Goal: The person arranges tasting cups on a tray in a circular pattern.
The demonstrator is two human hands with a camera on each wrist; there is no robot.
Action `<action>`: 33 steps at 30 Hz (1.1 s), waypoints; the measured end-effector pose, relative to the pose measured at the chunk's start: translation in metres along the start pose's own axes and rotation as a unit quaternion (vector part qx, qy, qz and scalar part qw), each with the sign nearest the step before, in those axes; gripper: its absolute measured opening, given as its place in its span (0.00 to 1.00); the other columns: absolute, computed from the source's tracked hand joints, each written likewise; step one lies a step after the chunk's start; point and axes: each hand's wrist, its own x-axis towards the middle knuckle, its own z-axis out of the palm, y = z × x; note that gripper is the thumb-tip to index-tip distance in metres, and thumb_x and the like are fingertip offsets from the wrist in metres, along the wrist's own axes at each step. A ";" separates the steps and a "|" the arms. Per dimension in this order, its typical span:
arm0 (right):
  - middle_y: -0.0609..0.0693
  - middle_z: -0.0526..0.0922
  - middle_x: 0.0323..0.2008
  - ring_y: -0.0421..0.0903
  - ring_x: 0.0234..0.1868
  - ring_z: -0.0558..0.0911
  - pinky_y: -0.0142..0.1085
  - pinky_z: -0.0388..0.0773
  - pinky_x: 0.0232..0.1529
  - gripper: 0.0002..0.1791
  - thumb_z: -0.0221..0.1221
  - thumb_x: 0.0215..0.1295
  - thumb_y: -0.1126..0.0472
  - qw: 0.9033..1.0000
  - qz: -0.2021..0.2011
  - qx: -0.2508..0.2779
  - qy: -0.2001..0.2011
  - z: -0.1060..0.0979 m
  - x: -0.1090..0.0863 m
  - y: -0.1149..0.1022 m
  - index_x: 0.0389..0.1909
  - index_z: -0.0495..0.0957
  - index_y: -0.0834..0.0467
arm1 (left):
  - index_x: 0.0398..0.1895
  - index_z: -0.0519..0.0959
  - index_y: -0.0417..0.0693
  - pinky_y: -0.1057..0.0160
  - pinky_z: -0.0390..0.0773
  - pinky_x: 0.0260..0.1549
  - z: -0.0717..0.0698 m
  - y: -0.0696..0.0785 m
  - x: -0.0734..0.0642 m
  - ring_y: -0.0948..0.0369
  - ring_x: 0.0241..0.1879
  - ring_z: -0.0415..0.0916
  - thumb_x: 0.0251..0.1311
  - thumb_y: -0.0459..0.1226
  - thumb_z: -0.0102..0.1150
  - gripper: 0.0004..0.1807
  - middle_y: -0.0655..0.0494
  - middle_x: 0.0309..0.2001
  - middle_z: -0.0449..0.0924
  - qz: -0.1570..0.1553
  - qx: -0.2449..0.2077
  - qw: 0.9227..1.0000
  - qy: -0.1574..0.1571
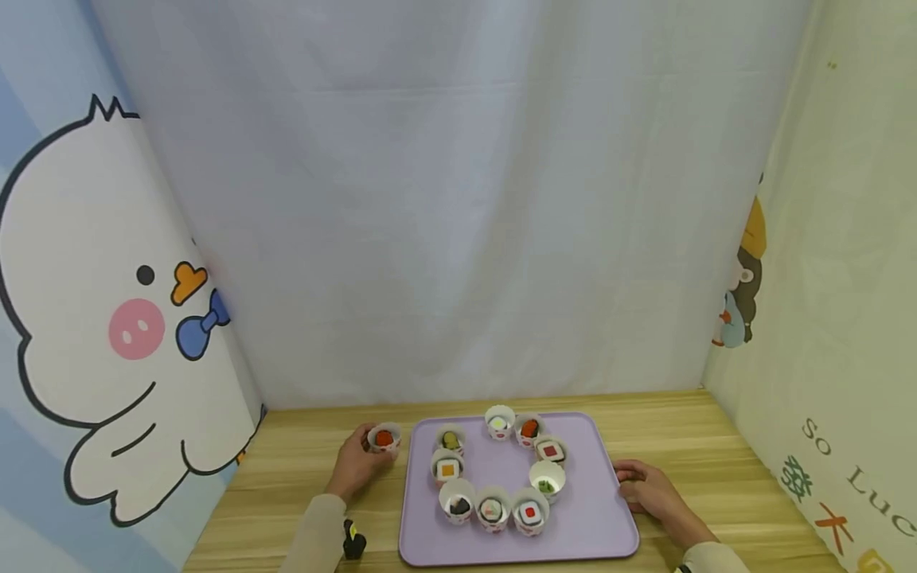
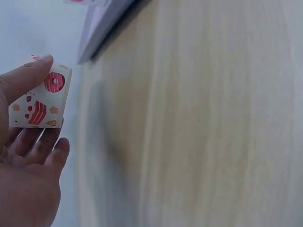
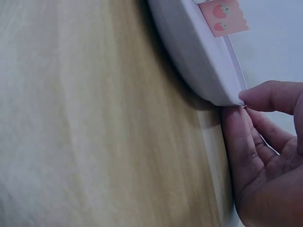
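Note:
My left hand (image 1: pixel 357 464) grips a small paper cup (image 2: pixel 35 108) printed with donuts and cake slices, just off the tray's left edge. A red-topped toy sushi piece (image 1: pixel 384 438) sits in that cup. At the right side, my right hand (image 1: pixel 653 493) pinches the rim of the lilac tray (image 1: pixel 591 525), thumb on top and fingers beneath in the right wrist view. Several more paper cups stand in a ring on the tray, each with a small piece inside, among them a white square with a red centre (image 1: pixel 530 512) and a green-topped one (image 1: pixel 546 486).
The tray lies on a wood-grain table (image 1: pixel 705 454). A white curtain (image 1: pixel 458 239) hangs behind it, with a cartoon-printed cloth (image 1: pixel 86 318) at the left and a lettered one (image 1: pixel 845 358) at the right. A small black object (image 1: pixel 353 541) is beside the left sleeve.

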 end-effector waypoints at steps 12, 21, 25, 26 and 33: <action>0.56 0.79 0.44 0.44 0.38 0.79 0.40 0.82 0.36 0.29 0.57 0.53 0.75 1.000 -0.006 0.002 -0.002 0.000 -0.001 0.000 0.60 0.70 0.71 | 0.61 0.72 0.43 0.51 0.80 0.52 -0.004 0.041 -0.012 0.45 0.56 0.77 0.52 0.38 0.72 0.32 0.41 0.57 0.78 0.033 -0.025 0.999 0.006; 0.54 0.79 0.43 0.44 0.37 0.78 0.39 0.82 0.35 0.29 0.57 0.53 0.74 1.000 -0.006 0.005 -0.002 0.000 0.000 0.001 0.60 0.71 0.71 | 0.62 0.72 0.46 0.52 0.81 0.50 -0.002 0.076 -0.016 0.46 0.56 0.77 0.52 0.38 0.73 0.33 0.45 0.56 0.79 0.069 -0.023 0.997 0.000; 0.54 0.79 0.43 0.44 0.37 0.78 0.40 0.82 0.35 0.28 0.57 0.53 0.74 1.000 -0.006 0.004 -0.002 0.000 0.000 0.001 0.60 0.71 0.71 | 0.63 0.71 0.48 0.53 0.81 0.50 0.002 0.088 -0.016 0.46 0.57 0.77 0.52 0.39 0.72 0.34 0.47 0.57 0.78 0.073 -0.032 0.997 -0.012; 0.54 0.79 0.43 0.44 0.37 0.78 0.39 0.82 0.35 0.28 0.57 0.53 0.74 1.000 -0.006 0.003 -0.002 0.000 0.000 0.001 0.60 0.71 0.71 | 0.63 0.71 0.49 0.53 0.81 0.50 0.003 0.091 -0.016 0.46 0.57 0.76 0.52 0.39 0.72 0.34 0.47 0.57 0.78 0.073 -0.035 0.997 -0.015; 0.54 0.78 0.43 0.44 0.38 0.78 0.39 0.82 0.35 0.29 0.58 0.53 0.74 1.000 -0.003 0.003 -0.001 0.001 0.000 0.001 0.60 0.71 0.70 | 0.62 0.72 0.48 0.53 0.82 0.48 0.013 0.108 -0.013 0.46 0.58 0.77 0.52 0.39 0.72 0.33 0.48 0.55 0.79 0.094 -0.031 0.995 -0.019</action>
